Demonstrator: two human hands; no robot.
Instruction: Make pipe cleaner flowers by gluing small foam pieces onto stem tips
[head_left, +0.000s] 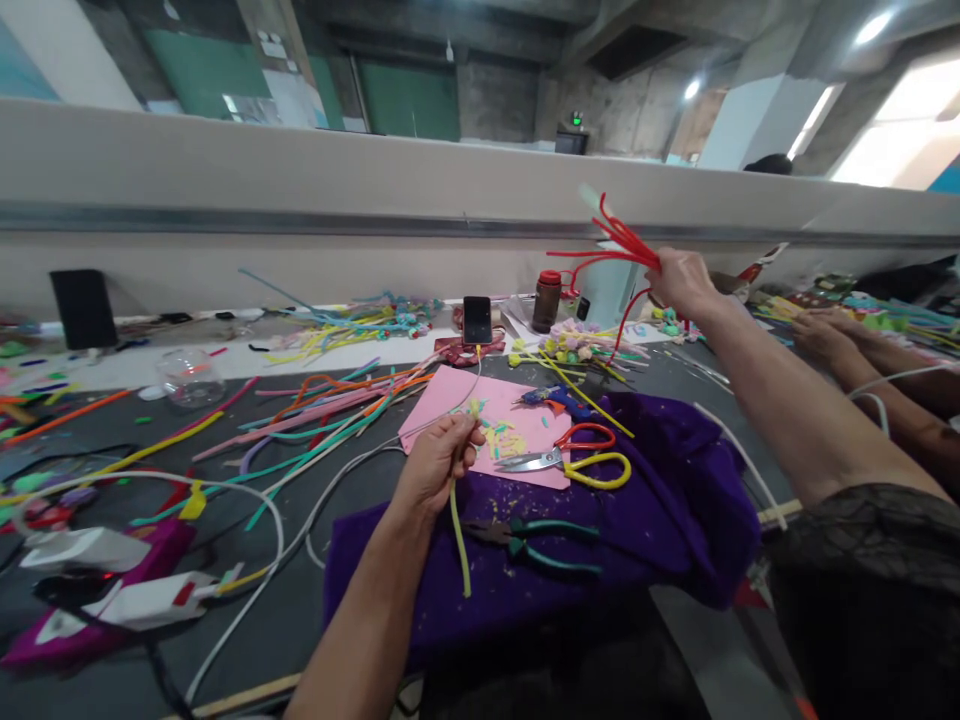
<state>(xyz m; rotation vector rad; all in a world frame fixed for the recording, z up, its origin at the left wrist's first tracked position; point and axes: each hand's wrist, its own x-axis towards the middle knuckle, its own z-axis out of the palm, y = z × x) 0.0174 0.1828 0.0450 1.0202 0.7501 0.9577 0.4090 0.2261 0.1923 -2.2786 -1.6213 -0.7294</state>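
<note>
My left hand [441, 455] is closed around a yellow-green pipe cleaner [459, 540], which hangs down below my fingers. My right hand [681, 282] stretches far forward, gripping a bunch of red pipe cleaners [621, 238] that fan out to the left. Below my left hand lies a pink sheet [431, 405] strewn with yellow and teal clippings [504, 440]. Scissors [559, 460] with one red and one yellow handle rest on its right edge. Pliers with blue handles [551, 398] lie behind them, and green-handled pliers [536, 540] lie on the purple cloth [645, 540].
Loose coloured pipe cleaners [322, 410] cover the left of the table. A phone [477, 320] with a cable and a red-capped bottle [547, 300] stand at the back. Power strips [112, 590] with white cables are at lower left. Another person's hands [825, 335] are at far right.
</note>
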